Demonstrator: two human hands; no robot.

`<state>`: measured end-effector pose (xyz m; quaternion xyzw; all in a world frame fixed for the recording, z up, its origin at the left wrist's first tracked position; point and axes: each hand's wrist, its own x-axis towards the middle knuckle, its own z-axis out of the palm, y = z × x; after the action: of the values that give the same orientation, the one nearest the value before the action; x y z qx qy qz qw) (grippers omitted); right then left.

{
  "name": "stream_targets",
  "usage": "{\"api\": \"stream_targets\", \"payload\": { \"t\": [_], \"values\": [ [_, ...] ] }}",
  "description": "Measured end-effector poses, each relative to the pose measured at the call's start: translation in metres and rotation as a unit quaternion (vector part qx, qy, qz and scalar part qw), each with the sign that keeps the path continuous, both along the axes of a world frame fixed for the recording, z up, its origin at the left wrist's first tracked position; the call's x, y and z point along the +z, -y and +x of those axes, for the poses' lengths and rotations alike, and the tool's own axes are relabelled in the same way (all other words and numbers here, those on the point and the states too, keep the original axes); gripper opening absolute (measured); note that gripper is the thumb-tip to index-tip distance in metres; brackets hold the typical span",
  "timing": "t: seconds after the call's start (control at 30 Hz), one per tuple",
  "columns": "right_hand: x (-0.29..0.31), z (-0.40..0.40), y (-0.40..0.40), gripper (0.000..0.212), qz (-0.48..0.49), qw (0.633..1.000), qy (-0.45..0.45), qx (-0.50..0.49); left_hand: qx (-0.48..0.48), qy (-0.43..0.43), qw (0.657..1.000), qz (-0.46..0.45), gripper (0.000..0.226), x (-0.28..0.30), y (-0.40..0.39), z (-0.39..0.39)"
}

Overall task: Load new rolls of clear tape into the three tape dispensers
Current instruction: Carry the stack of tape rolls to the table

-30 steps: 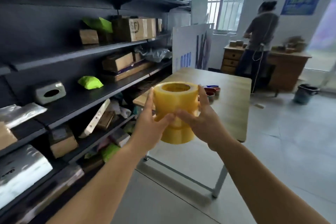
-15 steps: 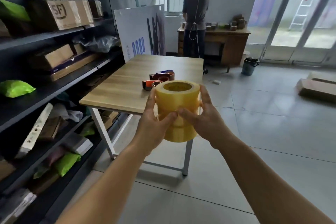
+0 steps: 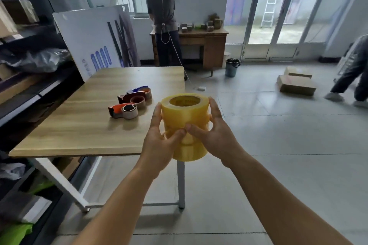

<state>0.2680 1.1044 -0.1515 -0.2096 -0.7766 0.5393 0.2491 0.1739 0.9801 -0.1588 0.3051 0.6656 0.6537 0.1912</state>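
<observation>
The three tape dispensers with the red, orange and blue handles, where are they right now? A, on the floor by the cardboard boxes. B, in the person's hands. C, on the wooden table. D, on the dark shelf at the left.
C: the three tape dispensers sit in a row on the wooden table, while both hands hold only the stack of yellowish clear tape rolls.

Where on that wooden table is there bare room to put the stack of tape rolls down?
The table is bare along its near edge, in front of the three dispensers, and across the far end toward the white board. It is crowded only around the dispensers, right of middle. Both hands hold the stack of tape rolls.
</observation>
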Motion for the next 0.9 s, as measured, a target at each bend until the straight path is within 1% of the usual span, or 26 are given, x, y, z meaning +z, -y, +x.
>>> {"api": "stream_targets", "payload": {
  "t": [0.17,0.47,0.67,0.9],
  "values": [
    [-0.01,-0.025,-0.067,0.092,-0.006,1.0,-0.007,0.01,0.013,-0.013,1.0,-0.015,0.084,-0.006,-0.064,-0.022],
    [-0.013,-0.081,-0.217,0.096,0.015,0.995,0.014,0.103,0.12,-0.006,0.993,-0.001,0.086,-0.014,-0.196,-0.048],
    [-0.018,-0.126,-0.274,0.097,0.003,0.984,0.028,0.174,0.182,0.015,0.983,0.004,0.089,-0.022,-0.244,-0.075],
    [-0.033,-0.203,-0.309,0.097,-0.018,0.973,0.045,0.226,0.235,0.023,0.972,0.009,0.093,-0.038,-0.274,-0.135]
  ]
}}
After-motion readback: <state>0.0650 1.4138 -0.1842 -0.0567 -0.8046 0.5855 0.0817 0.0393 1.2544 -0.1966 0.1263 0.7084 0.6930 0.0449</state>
